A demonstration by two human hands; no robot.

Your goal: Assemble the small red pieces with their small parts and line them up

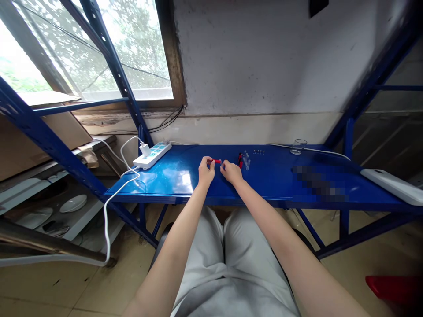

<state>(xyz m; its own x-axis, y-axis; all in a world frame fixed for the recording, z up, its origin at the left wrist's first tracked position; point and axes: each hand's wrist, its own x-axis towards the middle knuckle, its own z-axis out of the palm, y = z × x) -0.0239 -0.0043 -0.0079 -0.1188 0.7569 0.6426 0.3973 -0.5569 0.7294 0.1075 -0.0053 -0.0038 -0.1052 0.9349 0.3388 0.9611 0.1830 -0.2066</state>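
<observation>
Both my arms reach out over a blue metal shelf (172, 176). My left hand (205, 169) is closed in a pinch on one end of a small red piece (216, 161), held just above the shelf. My right hand (231, 171) is closed in a pinch at the other end of it; what its fingers hold is too small to name. Just right of my right hand stand several small clear vials (246, 160) with a red and black item (240, 159) beside them. A row of tiny dark parts (258, 152) lies further back.
A white power strip (152, 155) with a plugged charger and white cable lies at the shelf's left. A clear glass (298, 146) stands at the back right. A white flat object (393, 186) rests at the far right. Blue rack posts frame both sides; a window is behind left.
</observation>
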